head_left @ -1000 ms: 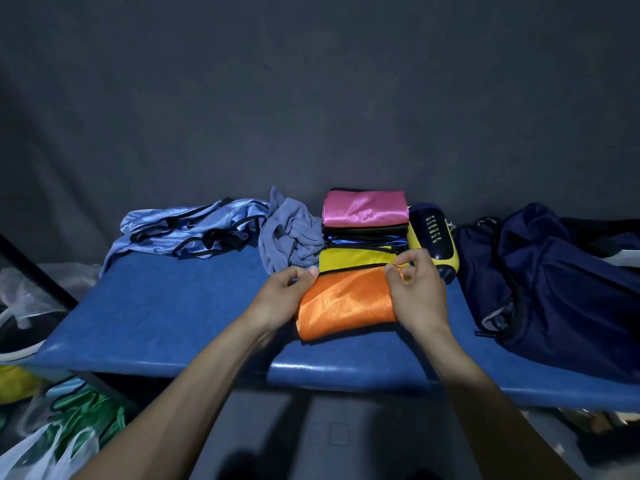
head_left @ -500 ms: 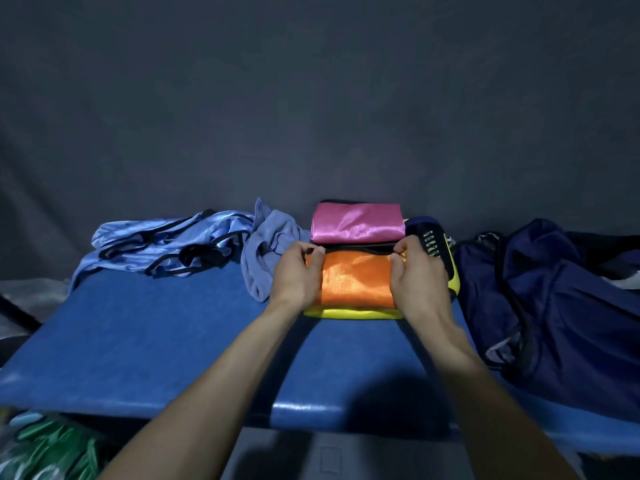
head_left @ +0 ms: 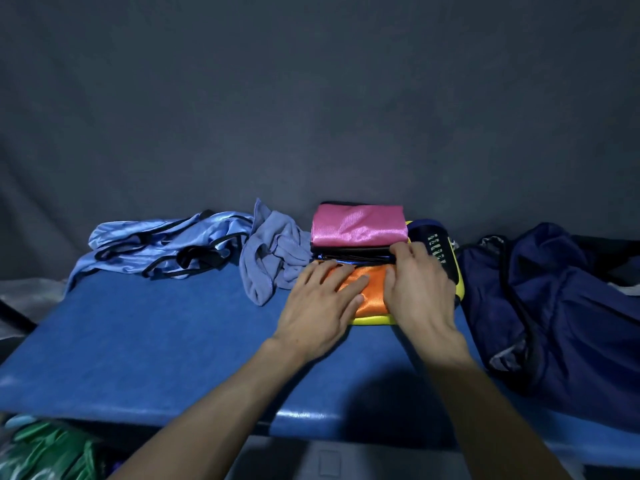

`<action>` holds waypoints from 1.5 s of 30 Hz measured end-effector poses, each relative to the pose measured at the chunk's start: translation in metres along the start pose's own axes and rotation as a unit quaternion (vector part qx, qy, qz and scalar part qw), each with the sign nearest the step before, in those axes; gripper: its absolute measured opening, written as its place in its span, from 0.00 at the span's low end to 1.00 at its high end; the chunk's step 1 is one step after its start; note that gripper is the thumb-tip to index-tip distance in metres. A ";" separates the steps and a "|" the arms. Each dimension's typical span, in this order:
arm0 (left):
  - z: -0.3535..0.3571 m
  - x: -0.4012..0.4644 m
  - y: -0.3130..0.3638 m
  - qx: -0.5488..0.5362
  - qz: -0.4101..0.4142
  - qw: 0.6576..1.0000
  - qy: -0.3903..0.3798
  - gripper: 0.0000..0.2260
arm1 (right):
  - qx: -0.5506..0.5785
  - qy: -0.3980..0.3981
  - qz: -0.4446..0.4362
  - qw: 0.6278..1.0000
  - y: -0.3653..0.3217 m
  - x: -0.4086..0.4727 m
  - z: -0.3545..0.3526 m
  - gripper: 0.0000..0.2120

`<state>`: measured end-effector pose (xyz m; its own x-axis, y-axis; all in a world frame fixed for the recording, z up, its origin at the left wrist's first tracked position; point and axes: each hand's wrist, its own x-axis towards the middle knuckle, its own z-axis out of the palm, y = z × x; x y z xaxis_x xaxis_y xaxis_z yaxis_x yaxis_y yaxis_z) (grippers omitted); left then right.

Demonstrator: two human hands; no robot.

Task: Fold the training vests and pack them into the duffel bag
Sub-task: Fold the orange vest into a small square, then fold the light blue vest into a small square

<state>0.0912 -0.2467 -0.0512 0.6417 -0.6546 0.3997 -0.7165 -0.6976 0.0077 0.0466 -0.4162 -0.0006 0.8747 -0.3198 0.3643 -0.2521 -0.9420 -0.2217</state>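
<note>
- Since half a second ago both hands have gone from gripping the ends of the folded orange vest to lying flat on top of it; the vest has stayed on the yellow one.
- The blue padded bench top carries everything.
- The navy duffel bag slumps at the right end of the bench top, apart from the vests.
- A crumpled light-blue vest with black trim lies at the far left corner, and a bunched grey-blue cloth lies just beside it.
- A folded pile sits at the far edge near the middle, the pink vest on top of dark folded ones.
- The orange vest lies against the front of that pile, on a folded yellow vest.
- A navy and yellow shoe stands between the pile and the bag.
- The left hand presses the orange vest, fingers straight and slightly spread.
- The right hand presses its right part, fingers together, tips touching the pile.
</note>
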 end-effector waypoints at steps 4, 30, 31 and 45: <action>0.005 -0.001 0.002 -0.011 -0.002 1.000 -0.008 0.22 | 0.003 -0.027 -0.141 0.990 -0.002 -0.013 0.006 0.13; -0.002 -0.030 -0.027 -0.019 0.065 0.996 -0.056 0.30 | -0.061 -0.061 -0.197 0.977 0.012 -0.037 0.028 0.28; -0.007 -0.031 -0.029 -0.043 0.062 0.996 -0.056 0.29 | -0.064 -0.057 -0.190 0.978 0.010 -0.037 0.027 0.29; -0.072 -0.113 -0.200 0.005 -0.394 0.915 0.083 0.25 | 0.171 0.058 -0.319 0.930 -0.085 -0.045 0.033 0.17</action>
<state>0.1423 -0.0122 -0.0324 0.9075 0.1061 0.4065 -0.0450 -0.9374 0.3452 0.0426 -0.3180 -0.0280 0.7449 0.2664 0.6116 0.4679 -0.8622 -0.1943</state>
